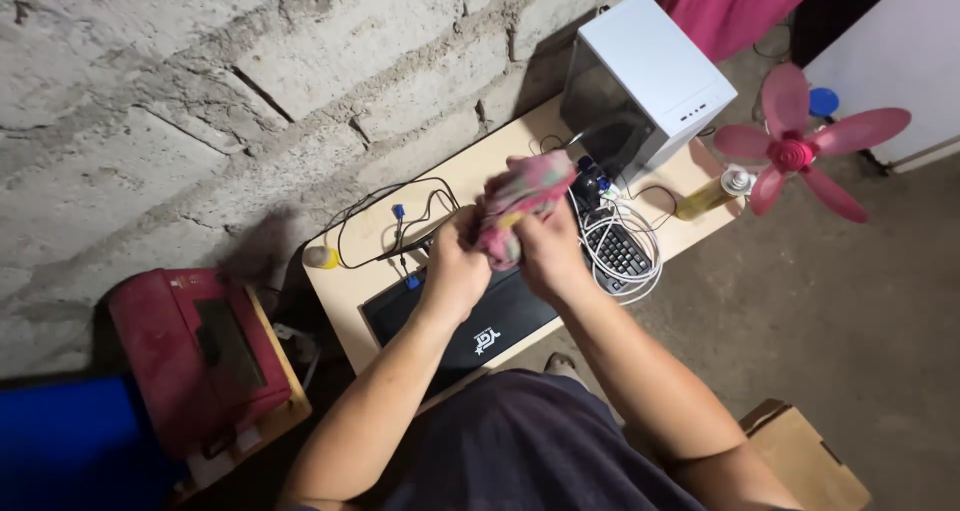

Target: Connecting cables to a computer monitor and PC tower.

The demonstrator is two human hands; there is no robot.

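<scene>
Both hands are closed on a pink, patterned cloth (525, 203), bunched up and held above the middle of the bench (350, 286). The left hand (452, 269) grips the lower left part of the cloth, and the right hand (548, 253) clamps it from the right, so the two hands sit close together with the fabric between them.

Under the hands lies a black mat (470, 323) with a keyboard (618, 253) just to its right, and a coil of white cable (640, 256) rests over the keyboard. A loop of black cable (380, 223) lies on the bench towards the block wall (230, 81), near a small yellow-topped item (321, 257) at the bench's left edge. A white computer case (650, 76) stands at the far right corner of the bench, with a yellowish bottle (712, 193) lying near it. A pink fan (795, 151) stands beyond the bench on the right. A red case (195, 356) rests on a low stand to the left, beside something blue (70, 441). A cardboard box (805, 461) sits on the floor at the lower right.
</scene>
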